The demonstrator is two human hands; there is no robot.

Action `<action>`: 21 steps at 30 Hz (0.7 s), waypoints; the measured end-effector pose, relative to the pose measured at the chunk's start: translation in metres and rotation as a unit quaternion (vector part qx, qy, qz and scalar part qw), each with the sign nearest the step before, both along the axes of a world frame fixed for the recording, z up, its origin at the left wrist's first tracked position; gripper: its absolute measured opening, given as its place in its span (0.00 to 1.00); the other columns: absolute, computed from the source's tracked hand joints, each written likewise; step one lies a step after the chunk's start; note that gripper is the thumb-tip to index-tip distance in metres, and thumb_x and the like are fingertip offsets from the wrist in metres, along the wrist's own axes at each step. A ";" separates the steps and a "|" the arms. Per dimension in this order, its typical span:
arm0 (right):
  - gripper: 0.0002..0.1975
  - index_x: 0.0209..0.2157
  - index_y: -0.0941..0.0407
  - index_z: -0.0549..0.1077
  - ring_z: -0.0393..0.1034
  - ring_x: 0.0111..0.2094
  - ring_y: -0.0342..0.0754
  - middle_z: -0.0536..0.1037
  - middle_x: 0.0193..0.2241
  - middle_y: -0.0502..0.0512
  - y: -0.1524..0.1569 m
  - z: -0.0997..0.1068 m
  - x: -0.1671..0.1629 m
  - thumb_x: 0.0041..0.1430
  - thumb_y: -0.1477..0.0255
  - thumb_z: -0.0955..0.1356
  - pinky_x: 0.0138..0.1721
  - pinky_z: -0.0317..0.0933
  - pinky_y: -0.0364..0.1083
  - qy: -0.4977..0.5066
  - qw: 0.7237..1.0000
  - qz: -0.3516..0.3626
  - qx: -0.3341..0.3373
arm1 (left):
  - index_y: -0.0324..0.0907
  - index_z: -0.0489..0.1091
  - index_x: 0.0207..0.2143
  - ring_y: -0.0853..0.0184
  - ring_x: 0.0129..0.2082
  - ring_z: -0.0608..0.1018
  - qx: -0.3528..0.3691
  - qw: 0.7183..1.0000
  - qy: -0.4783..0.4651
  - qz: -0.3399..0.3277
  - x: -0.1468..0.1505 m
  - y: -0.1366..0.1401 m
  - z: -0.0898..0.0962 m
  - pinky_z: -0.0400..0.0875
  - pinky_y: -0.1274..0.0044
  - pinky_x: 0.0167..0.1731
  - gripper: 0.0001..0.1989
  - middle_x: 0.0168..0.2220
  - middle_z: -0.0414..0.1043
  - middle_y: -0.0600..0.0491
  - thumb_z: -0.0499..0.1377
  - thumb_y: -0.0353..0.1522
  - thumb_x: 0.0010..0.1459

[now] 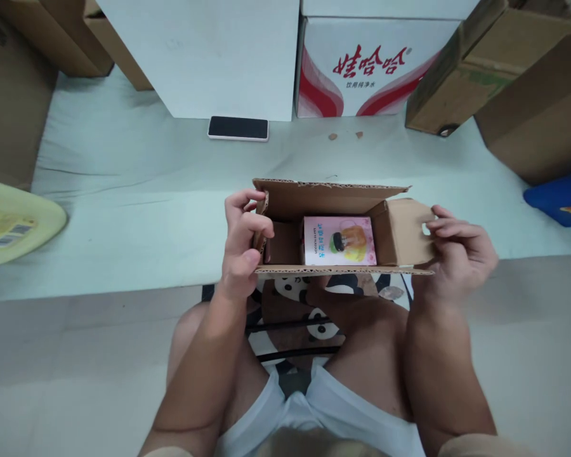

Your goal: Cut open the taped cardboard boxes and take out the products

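An opened brown cardboard box (pixel 333 197) lies at the table's near edge, its top facing me. Inside it sits a small pink box (pixel 339 241) with a picture of a drink jug, close to the right end; bare cardboard shows to its left. My left hand (pixel 243 244) is closed around the left end wall, fingers curled over the rim. With bent fingers my right hand (pixel 459 251) pinches the outer edge of the right end flap (pixel 409 230), which is folded outward. The box's underside is hidden.
A phone (pixel 238 128) lies before a white box (pixel 233 57). A red-and-white carton (pixel 361 70) and brown cartons (pixel 485 63) line the back. At left is a yellow bottle (pixel 19 222), at right a blue container (pixel 561 198). Two small scraps (pixel 333 136) lie beyond the box.
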State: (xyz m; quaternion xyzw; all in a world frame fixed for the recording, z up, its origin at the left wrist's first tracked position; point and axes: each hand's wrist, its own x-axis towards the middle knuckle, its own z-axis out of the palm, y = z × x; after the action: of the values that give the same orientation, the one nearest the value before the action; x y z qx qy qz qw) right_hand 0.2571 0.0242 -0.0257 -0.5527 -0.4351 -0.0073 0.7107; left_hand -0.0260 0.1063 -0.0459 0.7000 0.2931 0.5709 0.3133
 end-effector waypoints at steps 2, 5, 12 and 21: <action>0.08 0.25 0.50 0.73 0.79 0.40 0.55 0.76 0.25 0.48 -0.009 0.010 0.011 0.51 0.78 0.66 0.56 0.70 0.65 -0.075 0.995 0.029 -0.055 | 0.47 0.65 0.34 0.51 0.56 0.72 -0.001 0.999 -0.020 -0.033 -0.002 -0.002 -0.001 0.69 0.55 0.57 0.24 0.56 0.63 0.47 0.53 0.58 0.62; 0.08 0.30 0.48 0.78 0.80 0.46 0.60 0.82 0.31 0.52 -0.021 0.041 0.024 0.56 0.75 0.67 0.50 0.71 0.62 -0.272 0.933 0.083 -0.219 | 0.47 0.65 0.35 0.51 0.58 0.70 0.001 0.998 -0.031 -0.059 -0.003 -0.005 0.001 0.67 0.57 0.59 0.20 0.57 0.62 0.47 0.55 0.54 0.63; 0.13 0.32 0.49 0.79 0.63 0.19 0.49 0.78 0.24 0.53 -0.008 0.109 0.016 0.64 0.58 0.66 0.21 0.49 0.49 -0.564 0.724 0.139 -0.373 | 0.46 0.63 0.35 0.52 0.57 0.68 0.016 0.997 -0.044 -0.054 -0.004 -0.006 0.008 0.69 0.57 0.57 0.19 0.55 0.61 0.46 0.58 0.52 0.63; 0.13 0.41 0.50 0.77 0.72 0.27 0.48 0.80 0.31 0.50 0.068 0.118 -0.069 0.52 0.68 0.75 0.26 0.57 0.46 -0.548 0.592 0.404 -0.432 | 0.46 0.62 0.34 0.54 0.55 0.68 0.001 0.995 -0.090 -0.047 -0.003 -0.005 0.006 0.70 0.59 0.54 0.14 0.54 0.59 0.47 0.60 0.45 0.62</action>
State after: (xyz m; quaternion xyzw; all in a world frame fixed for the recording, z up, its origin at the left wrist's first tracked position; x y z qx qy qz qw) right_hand 0.1879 0.0921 0.0921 -0.4546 -0.8732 0.1677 -0.0529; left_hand -0.0294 0.1015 -0.0397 0.6590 0.2303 0.6166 0.3639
